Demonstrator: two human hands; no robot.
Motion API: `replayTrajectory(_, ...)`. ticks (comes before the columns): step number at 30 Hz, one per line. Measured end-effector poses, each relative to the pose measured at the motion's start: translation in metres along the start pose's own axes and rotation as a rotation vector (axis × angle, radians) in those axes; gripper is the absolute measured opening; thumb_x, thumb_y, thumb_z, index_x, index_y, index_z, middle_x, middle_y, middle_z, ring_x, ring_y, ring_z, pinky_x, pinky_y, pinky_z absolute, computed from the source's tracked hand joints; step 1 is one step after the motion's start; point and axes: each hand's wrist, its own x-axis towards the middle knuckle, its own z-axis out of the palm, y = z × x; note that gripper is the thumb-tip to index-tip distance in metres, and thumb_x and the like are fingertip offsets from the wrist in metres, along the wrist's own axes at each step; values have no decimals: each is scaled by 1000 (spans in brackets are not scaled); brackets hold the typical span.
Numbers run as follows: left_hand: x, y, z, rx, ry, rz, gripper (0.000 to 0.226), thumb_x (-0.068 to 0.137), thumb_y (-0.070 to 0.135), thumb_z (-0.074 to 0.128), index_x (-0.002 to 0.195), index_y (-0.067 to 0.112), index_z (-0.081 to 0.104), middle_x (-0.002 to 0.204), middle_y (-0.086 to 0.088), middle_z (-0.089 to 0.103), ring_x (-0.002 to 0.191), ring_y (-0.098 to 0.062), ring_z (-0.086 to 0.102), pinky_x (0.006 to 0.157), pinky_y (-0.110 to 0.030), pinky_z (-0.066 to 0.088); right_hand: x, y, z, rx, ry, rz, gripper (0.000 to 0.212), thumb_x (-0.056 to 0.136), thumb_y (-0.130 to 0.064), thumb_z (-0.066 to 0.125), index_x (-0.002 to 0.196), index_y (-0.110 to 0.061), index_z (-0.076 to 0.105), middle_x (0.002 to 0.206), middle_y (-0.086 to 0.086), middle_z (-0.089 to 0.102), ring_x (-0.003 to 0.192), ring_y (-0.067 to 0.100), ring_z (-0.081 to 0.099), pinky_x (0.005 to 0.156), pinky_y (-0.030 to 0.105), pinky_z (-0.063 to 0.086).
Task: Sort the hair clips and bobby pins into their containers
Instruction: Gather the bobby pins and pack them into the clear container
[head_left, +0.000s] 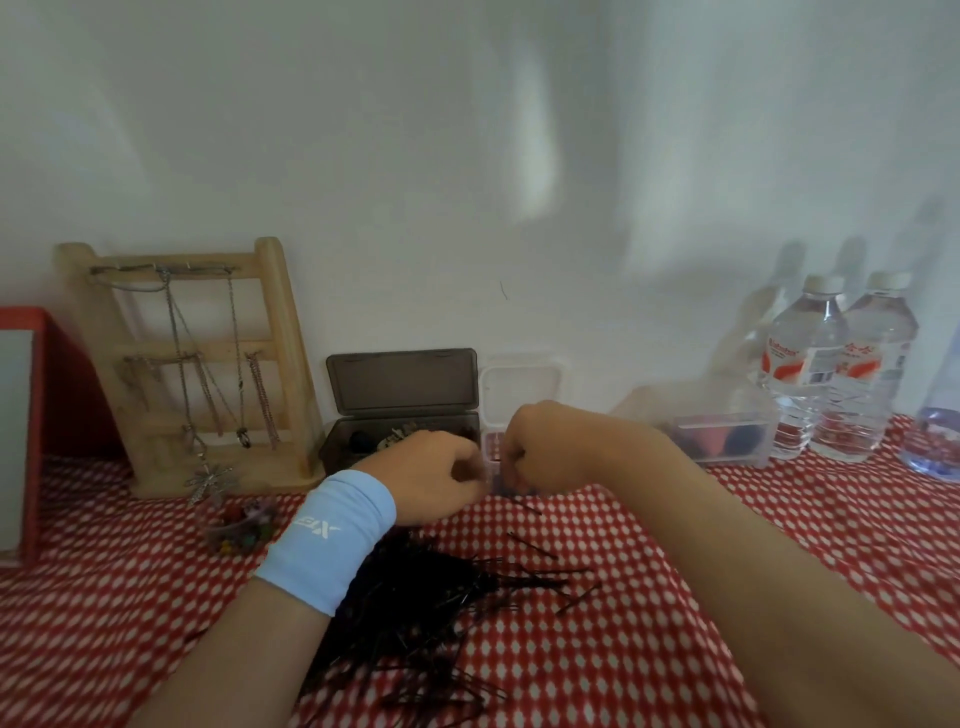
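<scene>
Judging the bobby pins (415, 613): light, springy, slippery wire, best pinched mid-shank; too tangled to count, heaped near the desk's front edge. Left hand (431, 475) and right hand (545, 449) curled together over the small clear container (511, 415) towards the back edge, contents hidden. Three open boxes, two water bottles (831, 364).

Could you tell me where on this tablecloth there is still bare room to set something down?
The bare patches lie at near left, between the red box and the left forearm, and at right, in front of the clear container and water bottles. The middle is crowded: the bobby pin pile, both hands and the small boxes behind them.
</scene>
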Motion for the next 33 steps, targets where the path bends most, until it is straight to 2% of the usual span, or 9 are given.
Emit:
replayTrajectory(4, -24, -1, 7, 43, -118, 21, 56, 82, 57, 67, 132, 35, 54, 130, 10, 52, 123, -11, 48, 106, -34, 41, -2, -10, 31, -159, -58, 85, 39, 99, -26, 60, 136, -13, 57, 134, 9, 59, 123, 27, 55, 103, 35, 42)
replayTrajectory(7, -37, -5, 22, 171, -258, -68, 87, 78, 67, 65, 150, 30, 32, 153, 5, 33, 140, -19, 30, 116, -40, 30, 8, -15, 52, -207, -66, 163, 46, 94, -18, 66, 138, -15, 56, 138, 11, 56, 126, 30, 54, 107, 42, 42)
replayTrajectory(13, -61, -11, 27, -52, -116, -35, 76, 87, 56, 63, 151, 31, 32, 157, 7, 31, 142, -13, 32, 117, -32, 27, -12, -9, 57, -83, 90, 32, 42, 93, -7, 61, 130, -26, 66, 131, 2, 65, 116, 21, 61, 106, 33, 47)
replayTrajectory(16, -65, -17, 20, 38, -26, -153, 80, 86, 66, 56, 152, 29, 29, 157, 2, 30, 142, -20, 30, 116, -38, 28, -37, -9, 48, 2, 72, -22, 35, 96, -11, 57, 125, -25, 70, 129, -2, 68, 116, 17, 61, 107, 29, 44)
replayTrajectory(19, -69, -19, 26, 90, -117, -279, 95, 83, 74, 51, 156, 22, 18, 162, -4, 18, 147, -25, 22, 118, -39, 23, -58, -12, 38, -32, -113, -24, 47, 93, -20, 58, 140, -26, 58, 141, -2, 58, 127, 21, 55, 110, 38, 42)
replayTrajectory(23, -75, -15, 33, -1, -150, -153, 99, 77, 75, 59, 155, 28, 22, 163, 3, 19, 147, -19, 21, 120, -40, 23, -72, -15, 42, -94, -229, 14, 74, 84, -30, 69, 152, -31, 39, 144, 0, 48, 130, 24, 49, 108, 41, 42)
replayTrajectory(28, -84, -5, 22, 51, -307, -48, 124, 64, 67, 79, 156, 34, 2, 165, 11, 3, 150, -17, 10, 122, -40, 16, -63, -24, 54, -54, -83, -31, 38, 93, -10, 60, 128, -26, 65, 126, -1, 65, 111, 19, 61, 101, 33, 51)
replayTrajectory(31, -92, -7, 19, 170, -358, -43, 134, 61, 64, 82, 154, 39, -10, 163, 14, -12, 151, -18, -5, 122, -46, 11, -58, -29, 52, -25, -43, -74, 36, 95, -11, 57, 126, -25, 68, 126, -2, 66, 109, 18, 62, 99, 33, 52)
replayTrajectory(33, -94, -12, 23, 193, -348, -24, 137, 58, 65, 83, 154, 39, -10, 163, 15, -9, 151, -18, -2, 123, -47, 12, -56, -34, 51, -4, -16, -100, 43, 92, -19, 58, 135, -24, 61, 135, 1, 61, 116, 20, 58, 102, 36, 50)
